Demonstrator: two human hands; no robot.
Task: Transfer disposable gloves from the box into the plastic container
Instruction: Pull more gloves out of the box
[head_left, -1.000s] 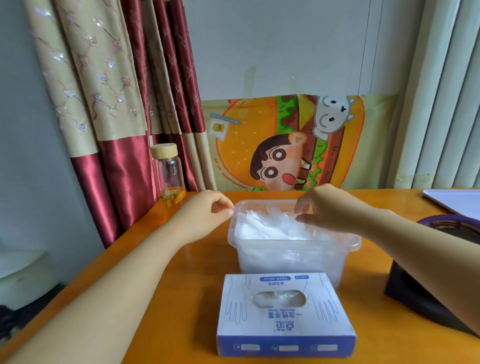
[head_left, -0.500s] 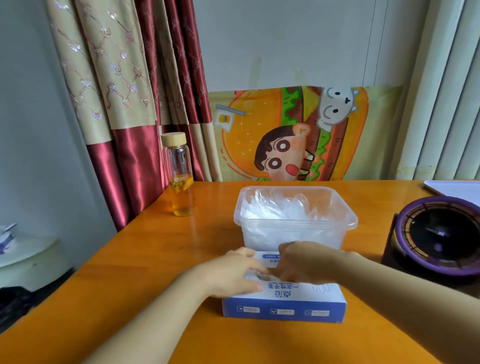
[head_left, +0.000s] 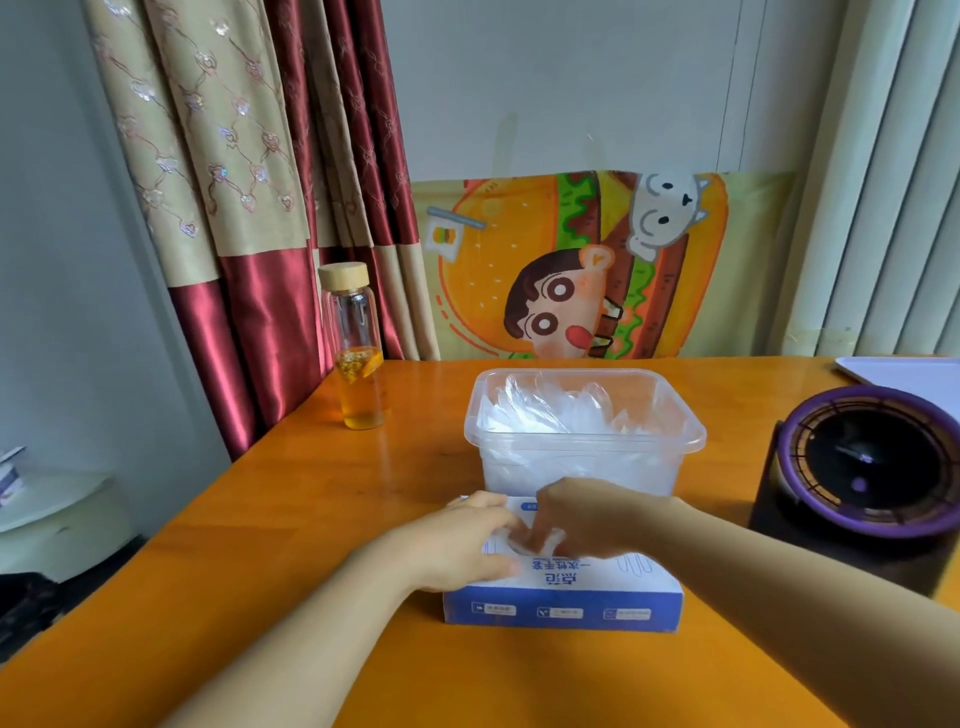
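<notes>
My left hand (head_left: 457, 545) lies flat on the box (head_left: 563, 597), pressing it onto the table (head_left: 311, 519). My right hand (head_left: 587, 519), fingers curled, pinches a clear glove (head_left: 527, 543) at the box's slot. The container (head_left: 584, 441) stands just behind the box, with gloves (head_left: 561, 410) piled inside.
</notes>
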